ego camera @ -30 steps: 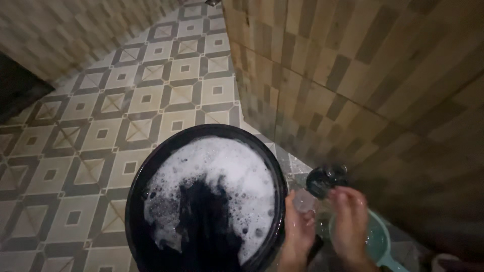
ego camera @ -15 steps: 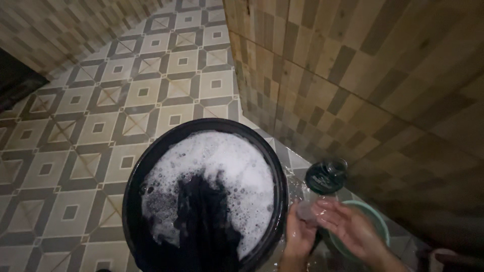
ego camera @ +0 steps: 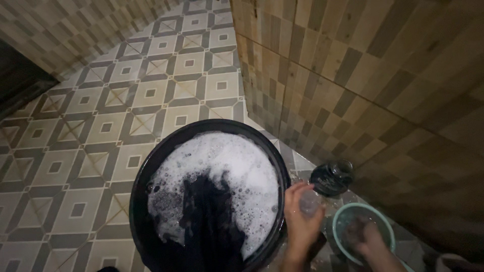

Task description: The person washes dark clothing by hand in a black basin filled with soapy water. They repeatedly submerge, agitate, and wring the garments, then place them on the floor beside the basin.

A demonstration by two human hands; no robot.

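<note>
I see no labels, signs or screens. The nearest to a package is a small clear container (ego camera: 309, 202), round and see-through, held in my left hand (ego camera: 300, 221) just right of the tub (ego camera: 151, 166). A dark round jar (ego camera: 330, 178) stands on the floor by the wall, close behind it.

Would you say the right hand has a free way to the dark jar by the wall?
Probably yes: the right hand sits in the green bowl, the dark jar stands just beyond its rim, and nothing lies between them.
</note>
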